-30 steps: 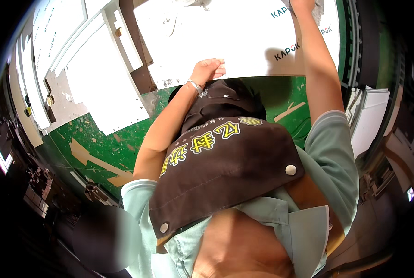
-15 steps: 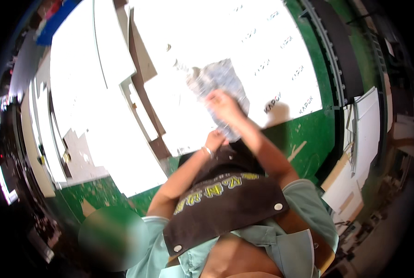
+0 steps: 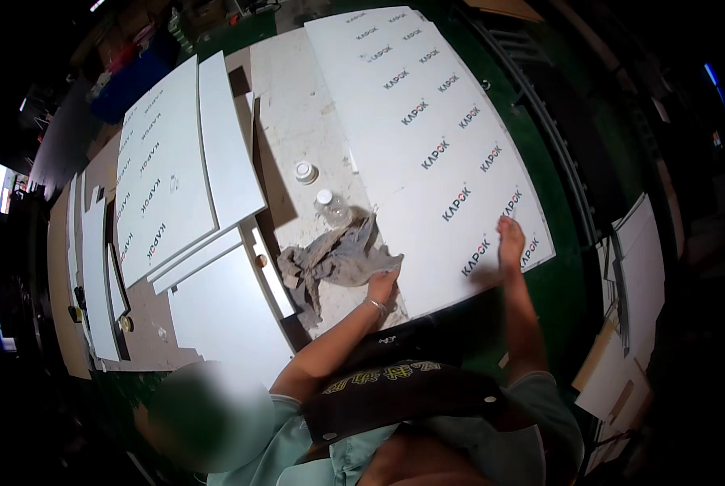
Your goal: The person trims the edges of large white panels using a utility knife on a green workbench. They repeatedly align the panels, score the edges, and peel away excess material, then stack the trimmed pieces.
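A crumpled grey rag (image 3: 342, 257) lies across the bare strip of the worktable and the near left edge of a large white panel (image 3: 415, 166). My left hand (image 3: 384, 285) is closed on the rag's right end. Over the panel's right side is my right hand (image 3: 511, 241), apart from the rag, with its fingers loosely stretched and nothing seen in them. Just beyond the rag stands a clear bottle (image 3: 333, 209) with a white cap. Farther back is a small round white container (image 3: 305, 172).
More white panels (image 3: 168, 170) are stacked to the left, some overlapping at angles. A dark metal rail (image 3: 541, 121) runs along the right side. Board offcuts (image 3: 634, 283) lean at the lower right. A blue bin (image 3: 139, 85) stands at the far left.
My right hand has let go of the rag and moved right, over the panel. My left hand has moved slightly forward, and the rag now lies farther left. The glare has dimmed.
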Demonstrator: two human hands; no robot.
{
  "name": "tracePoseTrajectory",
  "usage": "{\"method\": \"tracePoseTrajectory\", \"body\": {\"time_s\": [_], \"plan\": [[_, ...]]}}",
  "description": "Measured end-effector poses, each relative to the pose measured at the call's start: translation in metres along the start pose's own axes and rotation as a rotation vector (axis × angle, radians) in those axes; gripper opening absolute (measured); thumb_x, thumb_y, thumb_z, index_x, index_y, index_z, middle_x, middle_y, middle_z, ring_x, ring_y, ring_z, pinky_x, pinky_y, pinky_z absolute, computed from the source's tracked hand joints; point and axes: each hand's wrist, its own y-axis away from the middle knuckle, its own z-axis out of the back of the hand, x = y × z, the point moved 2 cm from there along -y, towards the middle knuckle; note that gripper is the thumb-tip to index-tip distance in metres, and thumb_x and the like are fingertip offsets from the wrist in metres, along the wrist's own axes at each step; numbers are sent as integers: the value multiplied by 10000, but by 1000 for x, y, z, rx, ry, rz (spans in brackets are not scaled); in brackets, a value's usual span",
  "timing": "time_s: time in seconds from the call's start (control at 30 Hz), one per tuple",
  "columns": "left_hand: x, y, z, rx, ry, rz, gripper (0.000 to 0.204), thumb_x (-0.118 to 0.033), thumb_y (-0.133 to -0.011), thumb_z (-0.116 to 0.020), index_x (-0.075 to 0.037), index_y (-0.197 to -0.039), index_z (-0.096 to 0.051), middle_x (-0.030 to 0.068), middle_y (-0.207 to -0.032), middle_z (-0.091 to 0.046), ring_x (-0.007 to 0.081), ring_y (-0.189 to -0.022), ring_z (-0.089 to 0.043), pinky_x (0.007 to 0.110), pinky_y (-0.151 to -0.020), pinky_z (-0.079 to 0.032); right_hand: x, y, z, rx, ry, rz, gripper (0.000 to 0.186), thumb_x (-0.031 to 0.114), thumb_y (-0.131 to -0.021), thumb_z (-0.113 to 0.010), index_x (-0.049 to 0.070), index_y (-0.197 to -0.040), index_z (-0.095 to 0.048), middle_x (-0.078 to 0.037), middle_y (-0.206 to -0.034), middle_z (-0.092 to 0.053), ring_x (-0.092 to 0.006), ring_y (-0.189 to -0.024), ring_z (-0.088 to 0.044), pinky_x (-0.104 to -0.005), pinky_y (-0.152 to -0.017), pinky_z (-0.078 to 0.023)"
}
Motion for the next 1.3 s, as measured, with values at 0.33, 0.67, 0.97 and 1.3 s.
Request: {"method": "tracePoseTrajectory", "body": {"time_s": [0.33, 0.67, 0.97, 1.3], "plan": [[-66, 40, 40, -608, -19, -62, 636, -450, -967, -500, 135, -1212, -545, 174, -1239, -597, 221, -1096, -556, 335, -954, -434, -32, -111, 5, 112, 612, 140, 368, 278, -988, -495, -40, -1101, -643, -209, -1025, -687, -326, -977, -654, -359, -877, -482], [-34, 108, 21, -561, 62, -147, 673, -508, -993, -399, 124, -1078, -614, 173, -1020, -671, 203, -928, -618, 330, -831, -488, 26, -195, -32, 602, -128, -275, 462, 381, -986, -523, -22, -1189, -623, -115, -1023, -686, -192, -878, -647, -312, -779, -507], [-33, 114, -43, -677, 52, -237, 537, -409, -997, -482, 103, -995, -646, 176, -963, -671, 226, -875, -609, 344, -797, -477, -44, -268, -8, 562, -12, -236, 576, 442, -976, -524, -88, -1191, -593, -204, -1099, -654, -261, -956, -619, -375, -848, -497], [-57, 180, -63, -676, 197, -191, 426, -354, -1017, -503, 31, -880, -624, 47, -844, -604, 112, -806, -541, 308, -721, -450, -51, -243, 16, 443, 37, -96, 681, 512, -960, -522, -135, -1160, -594, -296, -1102, -639, -332, -973, -578, -437, -922, -457]]}}
